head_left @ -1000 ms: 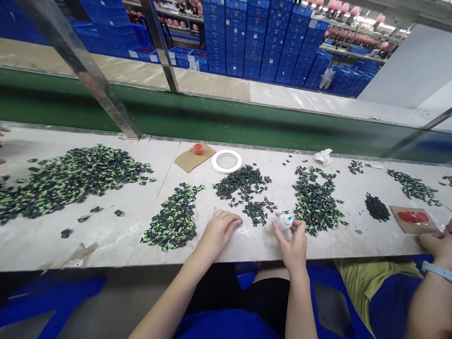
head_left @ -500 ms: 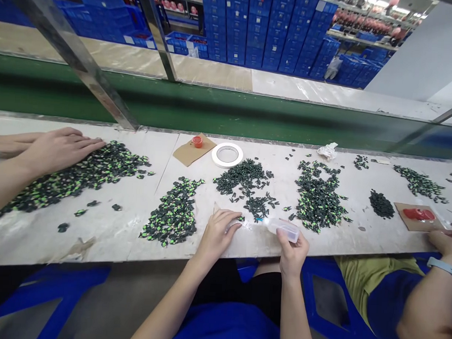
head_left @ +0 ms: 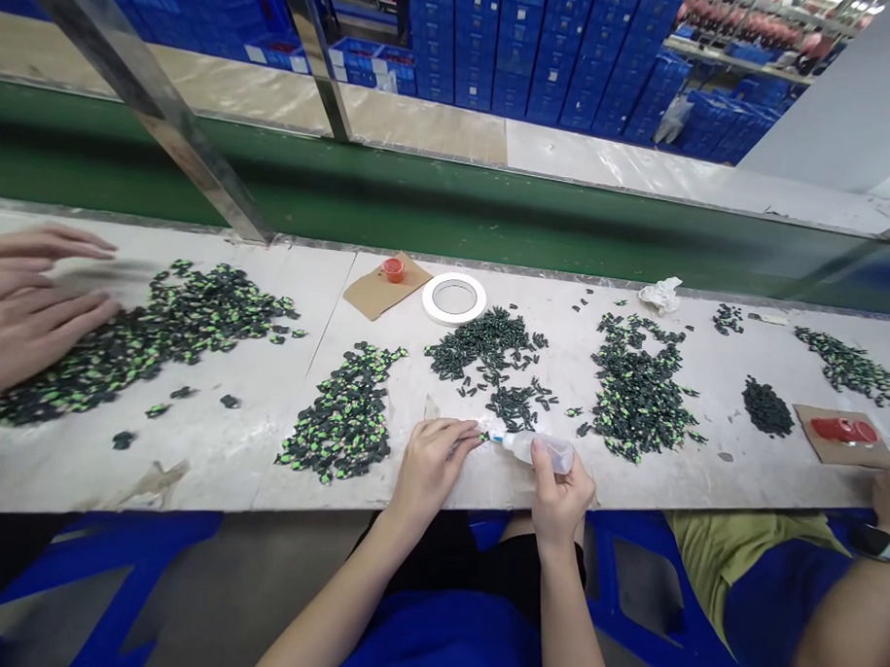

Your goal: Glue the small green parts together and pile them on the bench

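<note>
Between the fingertips of my left hand is a small black-and-green part, pinched just above the table. My right hand is closed around a translucent squeeze bottle. The bottle lies nearly level, its blue tip pointing left and close to the small part; whether they touch I cannot tell. Beyond my hands are a pile of small dark pieces and a smaller cluster. Black-and-green parts form one pile to the left and another to the right.
A white tape roll and a red cup on cardboard stand at the back. Another person's hands rest over a large pile at left. A co-worker's arm is at right. A metal post rises behind.
The bottle has moved left, bringing its tip up to the part in my left hand. The other person's hands at left have drawn back leftward along their pile. The view has shifted slightly.
</note>
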### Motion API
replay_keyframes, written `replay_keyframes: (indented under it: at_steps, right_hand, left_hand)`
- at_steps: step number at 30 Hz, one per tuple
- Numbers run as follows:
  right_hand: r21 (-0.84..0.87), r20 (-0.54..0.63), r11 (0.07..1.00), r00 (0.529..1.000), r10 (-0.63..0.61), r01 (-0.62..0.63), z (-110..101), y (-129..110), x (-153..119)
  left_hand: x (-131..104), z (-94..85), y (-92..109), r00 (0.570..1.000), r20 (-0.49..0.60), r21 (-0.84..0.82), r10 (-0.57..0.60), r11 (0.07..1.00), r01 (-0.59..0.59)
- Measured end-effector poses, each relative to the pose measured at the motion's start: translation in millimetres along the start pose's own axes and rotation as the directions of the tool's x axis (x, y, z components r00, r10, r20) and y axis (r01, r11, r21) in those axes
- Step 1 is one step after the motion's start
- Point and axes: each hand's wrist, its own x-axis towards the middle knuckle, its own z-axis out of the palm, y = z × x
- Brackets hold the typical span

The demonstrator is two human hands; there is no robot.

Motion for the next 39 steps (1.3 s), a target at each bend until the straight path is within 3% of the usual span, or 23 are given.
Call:
replay_keyframes:
  at_steps: [20,28,34,39]
  right_hand:
    - [0.059,0.010,0.997,0.998,0.058,-0.058,2.1,-1.7,1.1]
    - [0.108,-0.055,0.991,0.994,0.091,-0.085,4.2,-1.5,1.4]
    - [0.368,-0.209,0.926,0.963,0.173,-0.086,-3.3,6.0,4.3]
    - [0.327,-0.244,0.944,0.961,0.129,-0.044,-20.2,15.3,15.9]
  left_hand:
    - [1.0,0.8,2.2,0.999,-0.032,0.046,0.038,0.998,-0.036]
    - [0.9,1.7,0.6,0.996,-0.056,0.063,0.073,0.996,-0.070]
    - [0.3,2.4,-0.4,0.999,-0.012,0.013,0.038,0.999,-0.037]
    - [7.2,-9.3,1.0,0.987,0.140,-0.087,-0.076,0.992,0.089]
